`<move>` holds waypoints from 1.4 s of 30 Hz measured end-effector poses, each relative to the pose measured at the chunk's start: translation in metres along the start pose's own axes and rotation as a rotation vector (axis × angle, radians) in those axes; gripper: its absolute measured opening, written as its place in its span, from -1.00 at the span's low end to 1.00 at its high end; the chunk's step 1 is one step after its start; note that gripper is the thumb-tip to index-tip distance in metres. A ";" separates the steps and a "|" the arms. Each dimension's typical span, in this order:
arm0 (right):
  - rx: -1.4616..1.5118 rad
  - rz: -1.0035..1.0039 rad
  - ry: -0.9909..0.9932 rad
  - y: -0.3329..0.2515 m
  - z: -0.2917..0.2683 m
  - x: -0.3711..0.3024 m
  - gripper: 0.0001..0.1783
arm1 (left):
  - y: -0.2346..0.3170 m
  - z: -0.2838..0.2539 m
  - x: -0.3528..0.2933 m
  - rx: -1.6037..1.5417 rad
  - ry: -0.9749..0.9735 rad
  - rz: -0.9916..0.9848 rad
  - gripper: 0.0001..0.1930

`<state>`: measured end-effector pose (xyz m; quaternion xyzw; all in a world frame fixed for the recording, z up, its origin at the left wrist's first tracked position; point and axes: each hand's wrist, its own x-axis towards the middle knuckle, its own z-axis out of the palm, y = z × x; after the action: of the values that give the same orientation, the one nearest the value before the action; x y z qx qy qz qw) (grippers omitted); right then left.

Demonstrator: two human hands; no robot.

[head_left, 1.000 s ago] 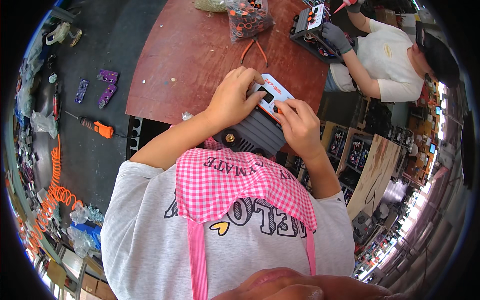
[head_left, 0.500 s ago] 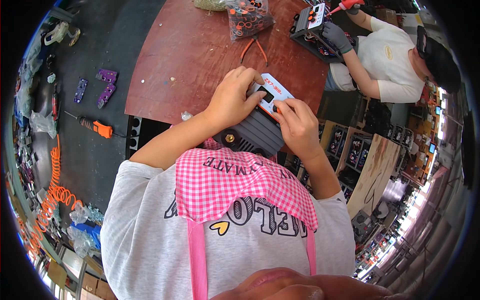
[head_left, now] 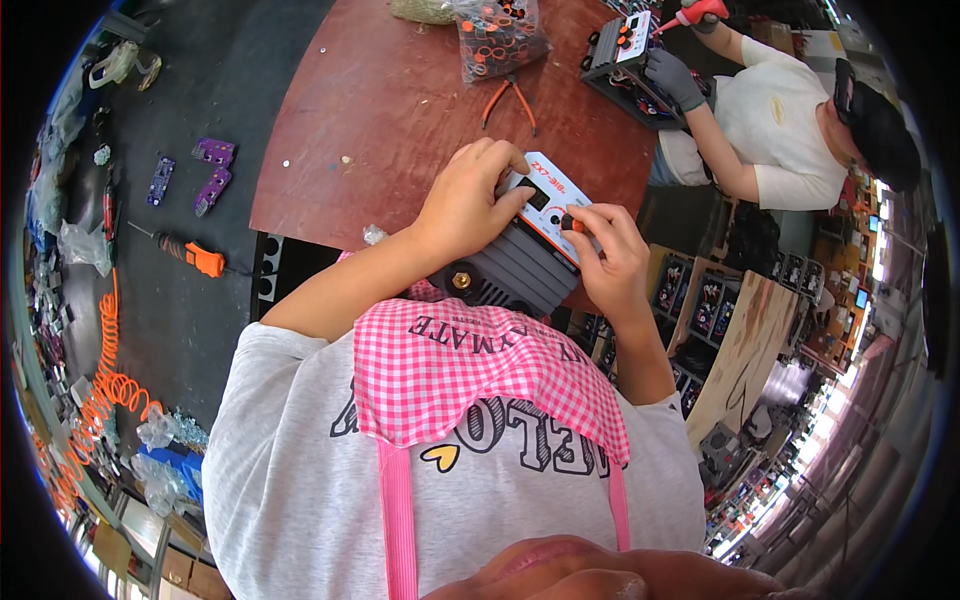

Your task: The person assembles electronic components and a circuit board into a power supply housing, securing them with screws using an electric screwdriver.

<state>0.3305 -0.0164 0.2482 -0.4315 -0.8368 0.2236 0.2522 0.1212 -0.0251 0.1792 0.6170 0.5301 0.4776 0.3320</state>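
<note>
A welding machine (head_left: 525, 262) with a grey ribbed case and a white and orange front panel rests tilted against my front at the table's edge. A brass connector (head_left: 462, 281) sticks out of its near left part. My left hand (head_left: 472, 200) is closed over the panel's left end, thumb beside the dark display (head_left: 534, 196). Between the thumb and fingertips of my right hand (head_left: 615, 252) is a small black and orange knob (head_left: 572, 223), just right of the panel's middle. The fingers partly hide whether it touches the panel.
Orange-handled pliers (head_left: 510, 105) and a clear bag of black and orange knobs (head_left: 500, 45) lie farther off on the red table (head_left: 380, 110). On the dark surface at left are purple circuit boards (head_left: 212, 190) and an electric screwdriver (head_left: 205, 260). A gloved co-worker (head_left: 790, 125) handles another machine (head_left: 625, 65).
My right hand has drawn slightly right with the knob pinched in it, uncovering more of the panel's middle. My left hand has stayed in place. The co-worker's red tool has shifted a little.
</note>
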 end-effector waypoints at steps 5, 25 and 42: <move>-0.076 -0.078 -0.041 0.003 -0.001 0.001 -0.70 | 0.002 -0.002 0.001 0.004 -0.002 0.007 -0.76; 0.549 0.164 0.243 0.031 0.009 -0.023 -0.71 | 0.027 0.017 0.016 0.474 -0.201 0.549 -0.93; 0.149 -0.057 0.124 0.023 -0.009 -0.009 -0.61 | 0.028 0.014 0.009 0.451 -0.198 0.434 -0.89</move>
<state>0.3545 -0.0100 0.2396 -0.4005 -0.8125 0.2508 0.3413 0.1440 -0.0205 0.2020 0.8170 0.4438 0.3454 0.1276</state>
